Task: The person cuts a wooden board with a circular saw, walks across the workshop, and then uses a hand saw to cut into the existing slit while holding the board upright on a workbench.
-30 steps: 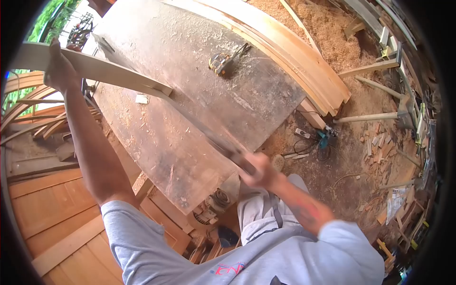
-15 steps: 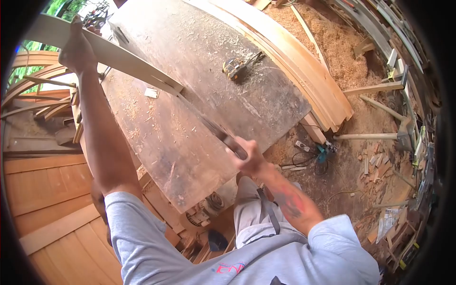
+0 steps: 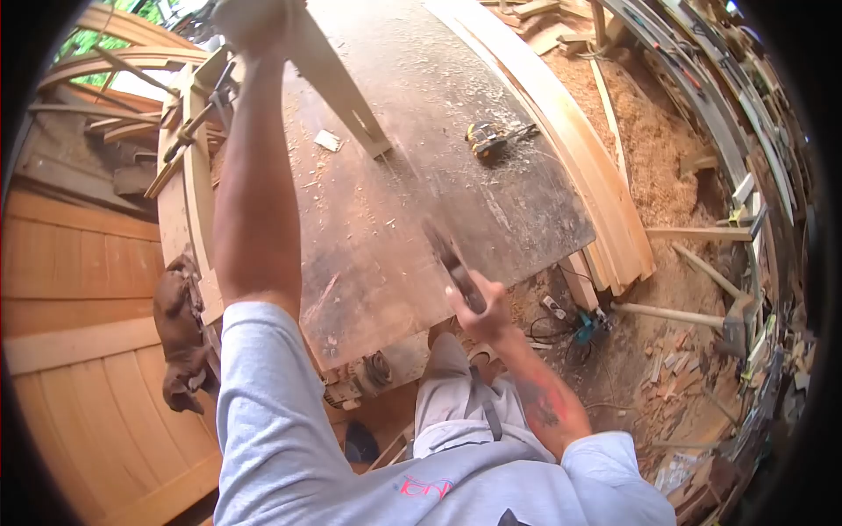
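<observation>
My left hand [image 3: 254,26] is blurred at the top edge of the view, closed on a long pale wooden board [image 3: 340,95]. The board lies slanted over the worktable [image 3: 351,272], its near end with a narrow slot resting toward the middle of the tabletop. My right hand [image 3: 482,309] is wrapped round the dark handle of a handsaw [image 3: 452,263] at the table's near right edge. The saw's thin blade is smeared by motion and points up toward the board's end. A small pale wood offcut [image 3: 328,140] lies left of the board.
A yellow and black power tool [image 3: 485,138] sits on the table among shavings. Curved planks [image 3: 579,158] are stacked along the right side. A brown dog [image 3: 181,337] is at the left, beside wooden panels [image 3: 105,421]. Sawdust [image 3: 662,131] and scraps cover the floor at right.
The view has shifted, so the table and board appear farther right and lower. My left hand shows higher in the view, still at the board. The saw in my right hand points more steeply upward.
</observation>
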{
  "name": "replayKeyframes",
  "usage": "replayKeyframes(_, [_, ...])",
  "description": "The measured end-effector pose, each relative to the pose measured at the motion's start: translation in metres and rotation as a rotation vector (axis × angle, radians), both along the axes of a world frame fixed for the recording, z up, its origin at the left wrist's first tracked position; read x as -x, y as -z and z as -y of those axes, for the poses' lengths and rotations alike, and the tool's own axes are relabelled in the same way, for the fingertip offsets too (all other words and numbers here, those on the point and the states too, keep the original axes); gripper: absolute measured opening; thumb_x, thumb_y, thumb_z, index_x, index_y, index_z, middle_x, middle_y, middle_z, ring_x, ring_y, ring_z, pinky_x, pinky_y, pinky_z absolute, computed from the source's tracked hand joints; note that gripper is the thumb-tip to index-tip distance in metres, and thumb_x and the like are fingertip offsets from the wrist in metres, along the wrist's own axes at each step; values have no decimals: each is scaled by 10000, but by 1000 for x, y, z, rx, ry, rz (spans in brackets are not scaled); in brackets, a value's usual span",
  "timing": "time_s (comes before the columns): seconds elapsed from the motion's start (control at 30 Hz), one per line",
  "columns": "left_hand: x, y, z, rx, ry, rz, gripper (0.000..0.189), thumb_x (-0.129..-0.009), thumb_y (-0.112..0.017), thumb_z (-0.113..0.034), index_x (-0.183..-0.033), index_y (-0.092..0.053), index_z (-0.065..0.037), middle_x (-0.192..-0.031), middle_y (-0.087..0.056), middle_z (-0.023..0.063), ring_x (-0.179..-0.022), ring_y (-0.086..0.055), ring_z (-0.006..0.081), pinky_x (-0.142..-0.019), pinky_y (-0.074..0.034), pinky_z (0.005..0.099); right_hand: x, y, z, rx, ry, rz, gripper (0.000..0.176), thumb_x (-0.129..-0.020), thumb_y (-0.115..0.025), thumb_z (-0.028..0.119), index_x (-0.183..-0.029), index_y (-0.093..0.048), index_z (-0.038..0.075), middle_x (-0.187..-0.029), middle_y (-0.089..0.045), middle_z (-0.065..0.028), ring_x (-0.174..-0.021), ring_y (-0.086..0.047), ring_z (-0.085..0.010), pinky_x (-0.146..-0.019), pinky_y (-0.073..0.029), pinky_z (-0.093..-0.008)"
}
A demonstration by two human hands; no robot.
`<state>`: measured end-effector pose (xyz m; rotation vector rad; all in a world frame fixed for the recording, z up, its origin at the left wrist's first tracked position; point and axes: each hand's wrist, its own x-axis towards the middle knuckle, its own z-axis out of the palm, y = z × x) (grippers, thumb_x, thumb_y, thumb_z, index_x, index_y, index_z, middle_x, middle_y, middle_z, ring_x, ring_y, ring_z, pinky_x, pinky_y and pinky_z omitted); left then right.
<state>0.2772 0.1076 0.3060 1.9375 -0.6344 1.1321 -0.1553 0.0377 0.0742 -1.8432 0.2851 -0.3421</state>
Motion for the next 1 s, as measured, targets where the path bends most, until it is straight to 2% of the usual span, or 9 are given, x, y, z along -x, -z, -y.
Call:
replayKeyframes(0.17, [25, -19, 8, 335, 99, -420, 427, -942, -673, -345, -665, -654, -21, -525, -585, 39, -492, -613, 150, -468, -469, 323, 59, -58, 2, 301, 48, 200, 92, -859, -736, 77, -875, -671, 14, -595, -553, -93, -466, -557, -194, -444, -419, -359])
replayKeyframes(0.23, [20, -15, 1, -79, 43, -109, 413, -911, -710, -326, -640, -636, -24, -522, -581, 29, -496, -614, 150, -463, -465, 326, 104, -80, 3, 215, 76, 42, 109, -838, -748, 66, -864, -674, -10, -614, -578, -88, -469, -581, -201, -459, -449, -348])
replayKeyframes(0.27, [22, -11, 11, 434, 259, -405, 371, -885, -732, -310, -682, -660, -8, -549, -595, 26, -502, -617, 154, -460, -463, 328, 113, -84, 3, 209, 62, 21, 104, -840, -743, 63, -872, -676, -10, -621, -587, -90, -474, -585, -190, -464, -454, -343])
replayKeyframes(0.5, [13, -15, 7, 527, 308, -522, 374, -884, -734, -329, -757, -694, 20, -565, -608, 50, -510, -624, 157, -461, -469, 328, 76, -28, -7, 195, 5, 146, 77, -861, -730, 61, -848, -664, 23, -609, -626, -74, -491, -614, -172, -458, -442, -311])
replayKeyframes(0.57, [-36, 7, -5, -218, -63, 112, 368, -873, -748, -338, -780, -701, 15, -559, -600, 49, -507, -615, 154, -461, -470, 322, 37, -8, -8, -40, 24, -23, 45, -878, -703, 60, -863, -667, 38, -618, -619, -63, -505, -622, -186, -458, -443, -311])
replayKeyframes(0.6, [26, -21, 12, 391, 274, -409, 319, -877, -737, -317, -779, -698, -16, -547, -573, 30, -485, -592, 154, -447, -462, 316, 34, -9, -5, -38, 26, -25, 45, -878, -703, 60, -863, -667, 38, -618, -619, -63, -505, -622, -186, -458, -443, -311])
replayKeyframes(0.7, [32, -24, 13, 555, 362, -519, 291, -877, -730, -302, -748, -683, -45, -537, -551, 18, -463, -571, 154, -433, -449, 310, 51, -19, -5, 73, 7, -26, 33, -874, -697, 66, -889, -678, 44, -650, -638, -76, -513, -637, -206, -467, -467, -332])
replayKeyframes(0.8, [24, -21, 13, 579, 402, -491, 311, -871, -730, -306, -712, -666, -47, -538, -552, 28, -455, -559, 156, -432, -446, 313, 117, -55, -3, 330, -112, 52, 87, -846, -708, 57, -915, -679, 13, -697, -661, -124, -513, -646, -249, -473, -490, -357])
replayKeyframes(1.0, [23, -19, 19, 476, 280, -466, 353, -880, -713, -324, -713, -688, -14, -549, -588, 52, -476, -587, 177, -457, -471, 346, 42, -48, 9, 79, -28, -15, 82, -877, -719, 76, -869, -651, 31, -619, -602, -84, -501, -592, -166, -465, -453, -343])
